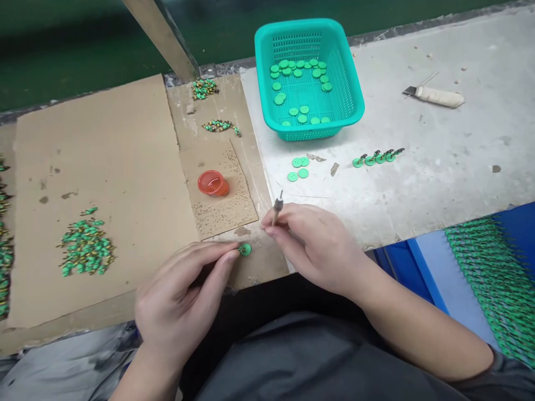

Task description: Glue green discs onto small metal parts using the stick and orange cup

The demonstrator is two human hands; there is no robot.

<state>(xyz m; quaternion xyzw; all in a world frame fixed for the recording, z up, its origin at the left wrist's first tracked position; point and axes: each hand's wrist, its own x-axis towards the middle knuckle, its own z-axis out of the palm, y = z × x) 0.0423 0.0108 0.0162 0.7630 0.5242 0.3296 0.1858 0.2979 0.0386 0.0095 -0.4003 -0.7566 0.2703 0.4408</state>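
My left hand point(184, 303) pinches a small green disc point(245, 249) between thumb and forefinger at the near edge of the bench. My right hand point(311, 245) holds a short brown-handled pick tool point(277, 210) upright, its metal tip pointing up, a little to the right of the disc. Both hands are close together above a strip of cardboard point(234, 195). Three loose green discs point(298, 167) lie on the grey bench just beyond my right hand.
A teal basket point(346, 83) holding several green discs stands at the back. A row of assembled green parts point(376, 157), an orange cap point(213, 182), a heap of finished parts point(86, 248) on cardboard, a wrapped tool point(437, 96), and racks of green parts point(497, 278) at right.
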